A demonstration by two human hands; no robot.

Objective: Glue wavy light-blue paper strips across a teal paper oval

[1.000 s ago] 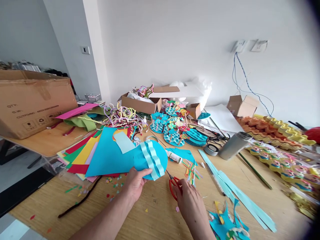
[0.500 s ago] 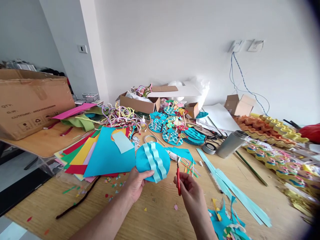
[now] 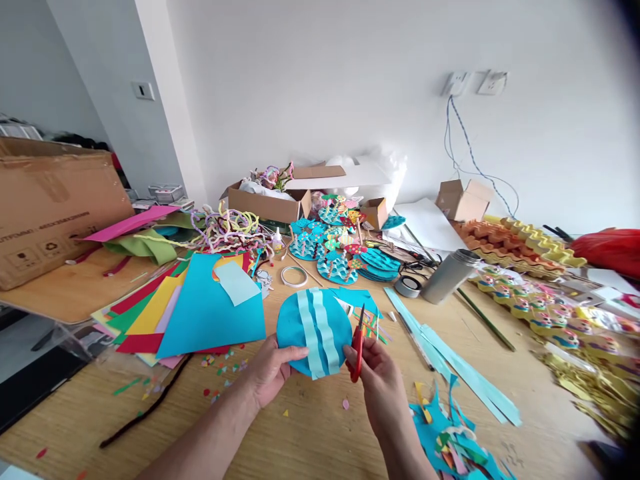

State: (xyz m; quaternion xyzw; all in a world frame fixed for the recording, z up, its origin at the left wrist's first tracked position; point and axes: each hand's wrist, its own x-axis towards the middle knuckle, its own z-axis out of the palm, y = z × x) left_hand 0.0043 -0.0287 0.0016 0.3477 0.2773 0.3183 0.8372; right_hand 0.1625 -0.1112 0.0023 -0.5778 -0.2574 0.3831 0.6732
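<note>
My left hand [image 3: 274,370] pinches the lower left edge of a round blue paper disc [image 3: 290,321], thumb on top. Two pale blue wavy strips [image 3: 325,328] run side by side across its face, their lower ends at the disc's bottom edge. In my right hand [image 3: 379,375] is a pair of red-handled scissors [image 3: 357,350], blades pointing up and away from me. The fingertips of that hand are at the disc's right edge. Both hands are above the wooden table [image 3: 300,440].
Blue card sheets [image 3: 200,327] lie left over other coloured sheets. Pale blue strips [image 3: 460,367] and blue scraps [image 3: 440,427] are at right. Behind stand a metal bottle [image 3: 447,280], a tape roll [image 3: 407,286], decorated blue discs [image 3: 337,267] and a glue bottle [image 3: 277,239].
My right hand has come leftward with the scissors to the disc's right edge. The disc has turned more face-on, its strips now nearer upright. The whole view has shifted slightly right.
</note>
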